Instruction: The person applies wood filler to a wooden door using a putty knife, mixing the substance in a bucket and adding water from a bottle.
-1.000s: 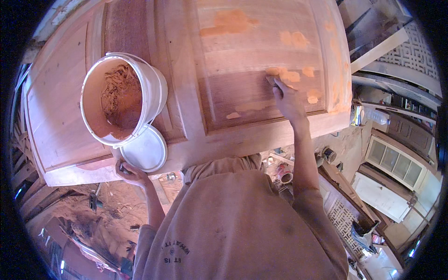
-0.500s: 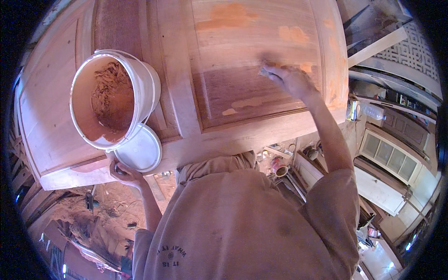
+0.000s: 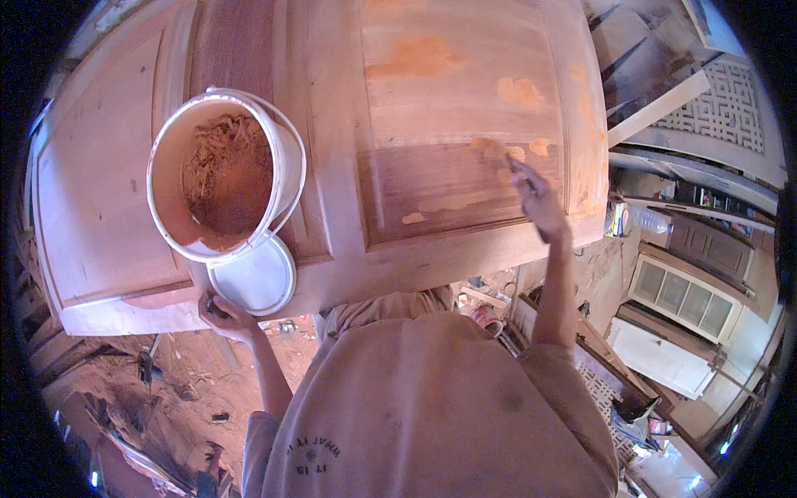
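My right hand (image 3: 544,206) is closed round a small putty knife (image 3: 515,163), its blade near fresh orange filler patches (image 3: 488,148) on the panel of a wooden door (image 3: 448,178). The door lies flat before me. On its left half stands a white bucket (image 3: 292,170), tipped toward me in view, holding reddish-brown putty (image 3: 228,178). Below the bucket, a round white lid (image 3: 251,278) overlaps the door's near edge. My left hand (image 3: 228,319) curls its fingers at the lid's lower left rim; the fingertips are partly hidden.
Larger dried-looking orange patches (image 3: 419,58) mark the panel further off. At the right lean a lattice panel (image 3: 718,108) and a cream glazed frame (image 3: 685,290). Debris and dust cover the floor (image 3: 187,382) below the door. A red can (image 3: 488,319) lies near my right side.
My right hand has drawn back toward me and slightly right, uncovering orange filler on the dark band of the panel. The left hand stays by the lid. The whole view has shifted slightly.
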The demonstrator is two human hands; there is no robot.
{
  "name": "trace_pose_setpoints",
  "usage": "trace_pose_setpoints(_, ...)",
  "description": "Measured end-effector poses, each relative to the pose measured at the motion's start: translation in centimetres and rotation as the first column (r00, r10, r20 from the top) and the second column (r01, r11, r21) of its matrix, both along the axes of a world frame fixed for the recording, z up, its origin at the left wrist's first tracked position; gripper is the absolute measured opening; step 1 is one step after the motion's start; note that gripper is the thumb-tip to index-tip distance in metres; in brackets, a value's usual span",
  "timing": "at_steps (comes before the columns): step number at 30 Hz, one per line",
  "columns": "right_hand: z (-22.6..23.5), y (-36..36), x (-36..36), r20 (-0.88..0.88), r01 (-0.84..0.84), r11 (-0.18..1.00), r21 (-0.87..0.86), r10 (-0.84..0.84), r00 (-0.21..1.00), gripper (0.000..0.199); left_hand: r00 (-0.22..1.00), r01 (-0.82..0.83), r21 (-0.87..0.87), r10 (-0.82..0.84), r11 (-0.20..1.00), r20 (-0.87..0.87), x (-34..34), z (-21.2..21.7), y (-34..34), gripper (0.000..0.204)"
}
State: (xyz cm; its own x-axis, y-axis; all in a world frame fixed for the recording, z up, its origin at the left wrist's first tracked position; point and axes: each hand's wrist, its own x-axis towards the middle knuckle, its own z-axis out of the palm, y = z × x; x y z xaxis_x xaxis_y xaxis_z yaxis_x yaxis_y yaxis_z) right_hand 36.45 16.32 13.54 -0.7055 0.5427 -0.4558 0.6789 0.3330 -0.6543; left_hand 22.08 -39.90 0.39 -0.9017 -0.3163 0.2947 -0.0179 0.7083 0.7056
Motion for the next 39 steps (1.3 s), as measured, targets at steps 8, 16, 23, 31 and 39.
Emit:
trace_pose_setpoints(8, -2.5, -9.6, 2.5, -0.163, 0.441, 0.635, -0.633, -0.667, 0.727, 0.039, 0.999, 0.048, -0.006, -0.047, 0.999, 0.013, -0.3, 0.8, 0.7, 0.029)
trace_pose_setpoints(16, -1.6, -9.3, 7.0, -0.126, 0.363, 0.282, -0.888, -0.908, 0.399, 0.033, 0.977, 0.202, -0.323, -0.214, 0.925, -0.001, -0.3, 1.2, -0.1, 0.038)
trace_pose_setpoints(23, -3.0, -6.7, 7.0, -0.022, 0.273, 0.086, -0.958, -0.973, 0.230, 0.033, 0.975, 0.215, -0.362, -0.218, 0.907, 0.034, -0.2, 0.6, -0.3, 0.034)
trace_pose_setpoints(31, -4.6, -0.9, 6.2, -0.053, 0.060, 0.068, -0.996, -0.976, 0.212, 0.040, 0.956, 0.137, -0.300, -0.047, 0.944, 0.288, -1.0, 0.1, -2.0, 0.046)
trace_pose_setpoints(39, -4.0, 5.0, 6.6, -0.139, 0.365, 0.285, -0.886, -0.915, 0.378, 0.041, 0.876, 0.319, -0.416, -0.098, 0.852, 0.472, -1.2, 3.8, 7.7, 0.065)
